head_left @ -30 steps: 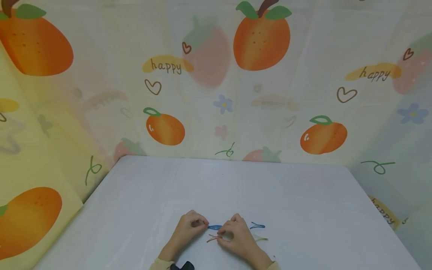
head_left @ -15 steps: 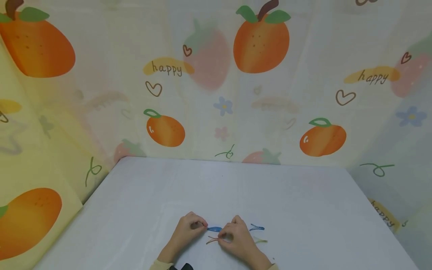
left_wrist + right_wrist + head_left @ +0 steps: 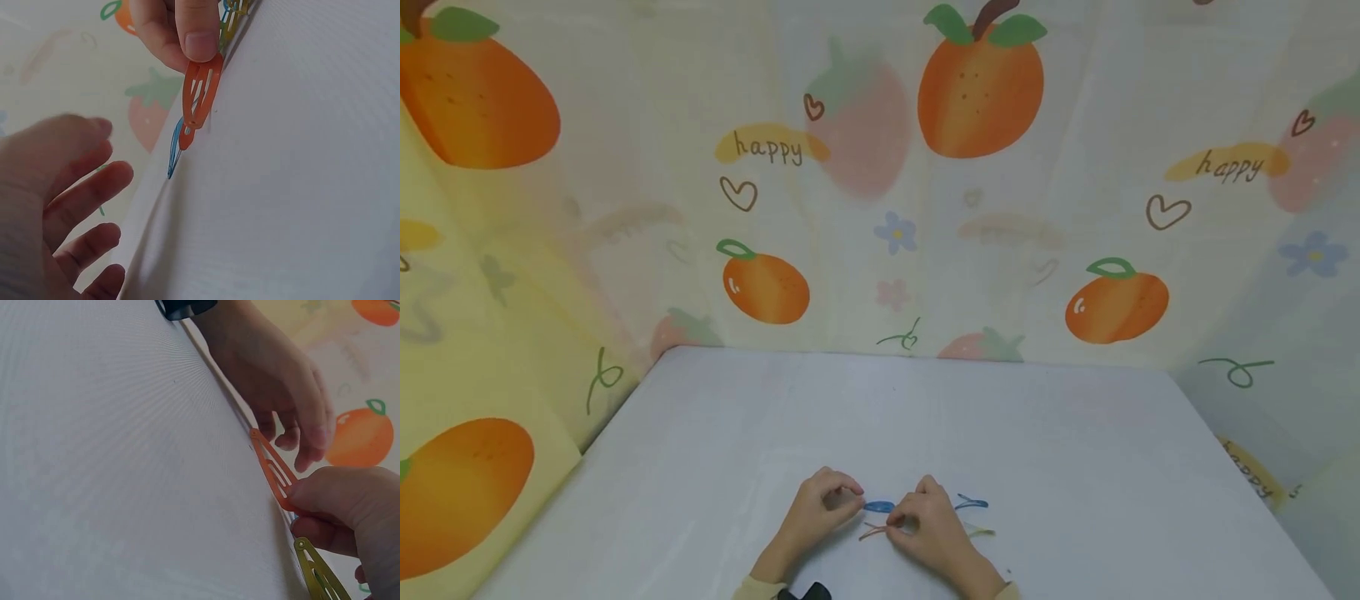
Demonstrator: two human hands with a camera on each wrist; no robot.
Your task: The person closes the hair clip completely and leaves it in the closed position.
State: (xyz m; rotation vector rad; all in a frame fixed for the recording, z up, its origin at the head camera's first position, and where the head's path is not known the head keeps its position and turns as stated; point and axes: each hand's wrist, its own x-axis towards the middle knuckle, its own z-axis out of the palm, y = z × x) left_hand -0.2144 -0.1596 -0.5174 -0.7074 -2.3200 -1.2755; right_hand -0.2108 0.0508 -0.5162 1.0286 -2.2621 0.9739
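Note:
An orange snap hair clip (image 3: 870,534), sprung open, is pinched at one end between the thumb and index finger of my right hand (image 3: 928,527). In the left wrist view this orange clip (image 3: 195,122) overlaps a blue snap hair clip (image 3: 175,147). The blue clip (image 3: 878,507) lies between my two hands, its right end close to the right fingertips. My left hand (image 3: 822,504) is at the blue clip's left end, thumb and index finger parted. The left wrist view shows the left hand's fingers (image 3: 87,194) loosely bent, with nothing between them.
Right of the right hand lie another blue hair clip (image 3: 972,502) and a yellow-green one (image 3: 982,532), partly hidden by that hand. A white table (image 3: 850,417) spreads ahead, backed by a fruit-print cloth (image 3: 850,275). A black wrist device (image 3: 808,592) shows at the bottom edge.
My left thumb and index finger, earlier pinched together at the blue clip's end, have parted. The right hand keeps its pinch on the orange clip, nearly still.

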